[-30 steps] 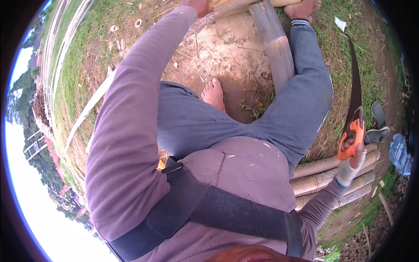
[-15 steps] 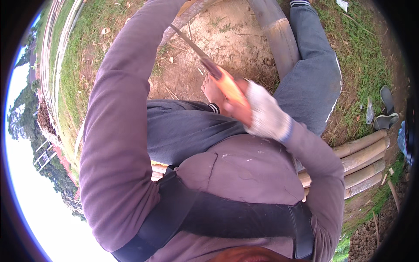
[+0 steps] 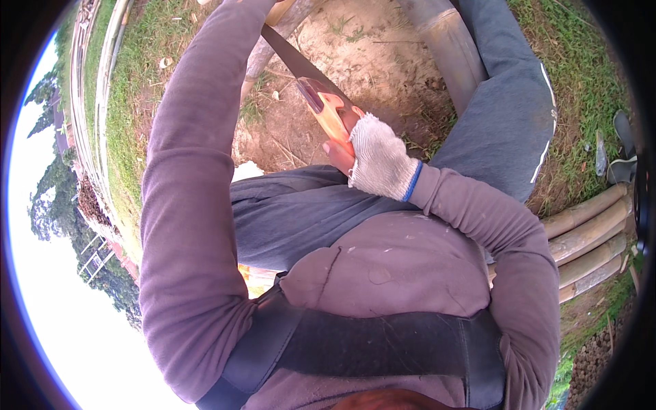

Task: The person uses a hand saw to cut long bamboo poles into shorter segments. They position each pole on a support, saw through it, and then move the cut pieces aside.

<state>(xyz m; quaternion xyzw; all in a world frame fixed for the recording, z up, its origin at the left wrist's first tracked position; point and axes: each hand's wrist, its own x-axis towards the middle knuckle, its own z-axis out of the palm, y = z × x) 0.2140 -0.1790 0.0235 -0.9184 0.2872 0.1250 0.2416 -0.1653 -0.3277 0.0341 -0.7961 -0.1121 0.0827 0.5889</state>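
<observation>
Left hand runs out of the top edge; I can't tell its grip. Left sleeve (image 3: 184, 205) reaches up along the frame.

Right hand (image 3: 374, 156), in a white knit glove, has its grip closed tight round the orange handle of a saw (image 3: 321, 102). The blade's long axis runs from the hand up and left, tip toward a bamboo pole (image 3: 273, 41) at the top edge.

A second bamboo pole (image 3: 444, 48) lies by the right leg. Ground is bare dirt (image 3: 383, 61) edged with grass (image 3: 137, 89). Stacked bamboo poles (image 3: 588, 239) lie far right. Outdoors, trees and bright sky at left.
</observation>
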